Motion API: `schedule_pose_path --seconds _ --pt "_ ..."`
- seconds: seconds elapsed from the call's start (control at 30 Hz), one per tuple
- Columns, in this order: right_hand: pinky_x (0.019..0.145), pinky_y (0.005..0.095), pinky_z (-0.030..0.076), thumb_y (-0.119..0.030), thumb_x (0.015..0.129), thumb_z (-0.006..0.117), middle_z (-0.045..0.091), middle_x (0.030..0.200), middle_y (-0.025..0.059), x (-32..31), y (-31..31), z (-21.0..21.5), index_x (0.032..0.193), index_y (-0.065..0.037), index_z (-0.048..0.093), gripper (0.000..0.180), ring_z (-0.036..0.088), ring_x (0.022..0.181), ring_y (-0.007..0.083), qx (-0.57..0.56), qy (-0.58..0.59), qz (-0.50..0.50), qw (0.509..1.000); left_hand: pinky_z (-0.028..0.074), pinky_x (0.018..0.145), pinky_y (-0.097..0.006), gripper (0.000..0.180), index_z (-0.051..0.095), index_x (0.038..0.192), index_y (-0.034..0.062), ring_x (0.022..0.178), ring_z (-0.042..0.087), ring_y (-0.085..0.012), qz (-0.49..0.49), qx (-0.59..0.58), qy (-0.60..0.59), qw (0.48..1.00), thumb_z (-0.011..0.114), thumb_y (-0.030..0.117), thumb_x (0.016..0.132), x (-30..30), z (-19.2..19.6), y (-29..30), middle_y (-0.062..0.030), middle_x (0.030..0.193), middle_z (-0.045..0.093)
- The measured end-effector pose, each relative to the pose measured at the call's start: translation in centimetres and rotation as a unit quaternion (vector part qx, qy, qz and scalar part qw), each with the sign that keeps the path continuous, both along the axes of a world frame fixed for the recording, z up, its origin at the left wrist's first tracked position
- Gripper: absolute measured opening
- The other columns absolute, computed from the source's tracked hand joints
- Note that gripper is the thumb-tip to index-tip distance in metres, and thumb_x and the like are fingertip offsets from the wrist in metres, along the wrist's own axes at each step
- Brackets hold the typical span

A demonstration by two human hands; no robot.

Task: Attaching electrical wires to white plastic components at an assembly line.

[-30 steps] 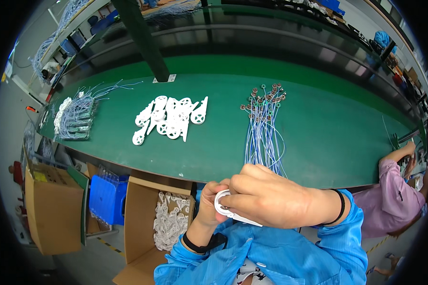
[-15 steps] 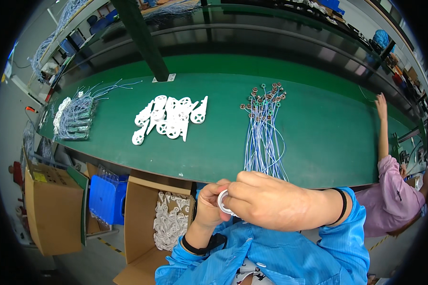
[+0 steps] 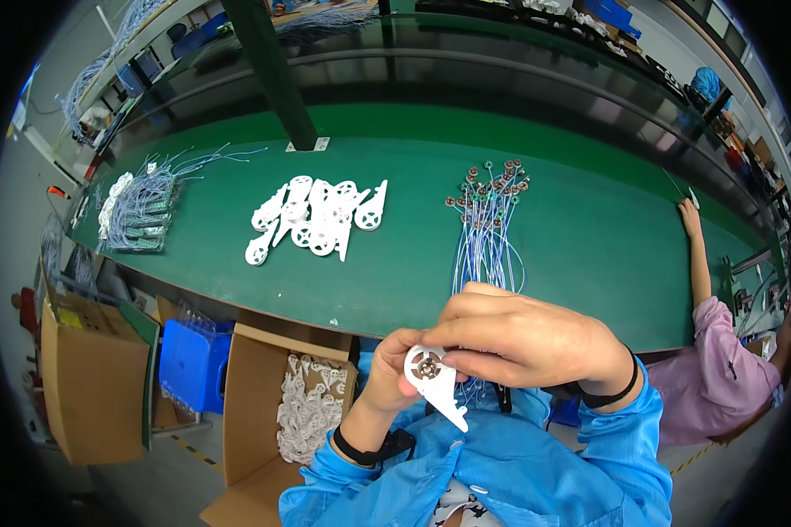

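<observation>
Where the green tabletop (image 3: 589,255) spans the view, it carries three groups of parts: one pile of white plastic brackets (image 3: 318,217) near its middle, too overlapped to count exactly; one bundle of blue-white wires with small round ends (image 3: 486,224) to the right of that pile; and one heap of wired parts (image 3: 136,206) at the far left. Below the tabletop edge stand two open cardboard boxes, a closed-sided one (image 3: 92,378) at left and one (image 3: 268,395) filled with more white brackets, with one blue bin (image 3: 192,364) between them. At right, another person's arm in a pink sleeve (image 3: 721,369) reaches onto the tabletop. Nearest the camera, the right hand (image 3: 527,342) curls its fingers closed over the ring end of a single white bracket (image 3: 435,382), held in front of the chest above the blue jacket, well apart from the tabletop pile. The left hand (image 3: 387,378) pinches the same bracket from the other side, fingers closed on it, its tapered arm pointing down and to the right.
</observation>
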State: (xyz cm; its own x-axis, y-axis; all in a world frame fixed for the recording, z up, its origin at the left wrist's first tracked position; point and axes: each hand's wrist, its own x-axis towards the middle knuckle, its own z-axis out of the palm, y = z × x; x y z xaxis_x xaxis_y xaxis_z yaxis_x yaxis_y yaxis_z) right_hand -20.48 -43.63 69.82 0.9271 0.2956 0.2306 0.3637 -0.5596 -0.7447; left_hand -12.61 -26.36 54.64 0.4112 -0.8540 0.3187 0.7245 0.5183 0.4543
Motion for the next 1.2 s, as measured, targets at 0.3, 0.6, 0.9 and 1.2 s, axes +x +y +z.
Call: schedule_pose_path --seconds 0.3,0.6,0.9,1.2 --pt "0.073 0.0334 0.043 -0.01 0.084 0.065 0.051 0.087 0.0074 -0.4 1.3 -0.3 0.102 -0.004 0.063 0.019 0.048 0.082 0.0245 -0.053 -0.046 -0.001 0.998 0.05 0.094 -0.034 0.063 0.055 0.122 0.0039 0.11 0.059 -0.0203 0.016 0.022 -0.021 0.999 0.083 0.022 0.069 0.0 -0.7 0.5 -0.0142 0.124 0.058" --pt "0.075 0.0331 0.045 -0.006 0.079 0.066 0.053 0.089 0.0077 -0.9 1.6 -2.4 0.1 -0.005 0.062 0.022 0.051 0.085 0.0259 -0.089 -0.05 -0.033 0.994 0.05 0.087 -0.03 0.061 0.058 0.12 0.0036 0.101 0.061 -0.0183 0.071 0.096 -0.074 0.99 0.083 0.025 0.069 0.3 -1.3 0.9 -0.0106 0.114 0.061" --pt "0.084 0.0372 0.049 -0.013 0.087 0.065 0.062 0.106 0.0129 3.4 -4.1 -2.3 0.102 -0.003 0.062 0.018 0.06 0.098 0.0284 0.025 -0.085 -0.086 0.992 0.045 0.097 -0.038 0.087 0.011 0.146 0.0035 0.109 0.059 -0.0268 0.107 0.174 -0.131 0.97 0.06 0.044 0.088 4.1 4.5 -2.2 -0.0203 0.122 0.056" --pt "0.069 0.029 0.049 -0.026 0.085 0.068 0.067 0.079 0.008 3.4 -39.2 -11.2 0.093 0.002 0.069 0.029 0.062 0.072 0.0148 0.088 -0.152 -0.698 0.694 0.05 0.064 -0.031 0.022 0.061 0.108 -0.0018 0.071 0.06 -0.0205 0.349 0.456 -0.548 0.608 0.058 0.01 0.09 11.7 3.5 -3.8 -0.0131 0.089 0.063"
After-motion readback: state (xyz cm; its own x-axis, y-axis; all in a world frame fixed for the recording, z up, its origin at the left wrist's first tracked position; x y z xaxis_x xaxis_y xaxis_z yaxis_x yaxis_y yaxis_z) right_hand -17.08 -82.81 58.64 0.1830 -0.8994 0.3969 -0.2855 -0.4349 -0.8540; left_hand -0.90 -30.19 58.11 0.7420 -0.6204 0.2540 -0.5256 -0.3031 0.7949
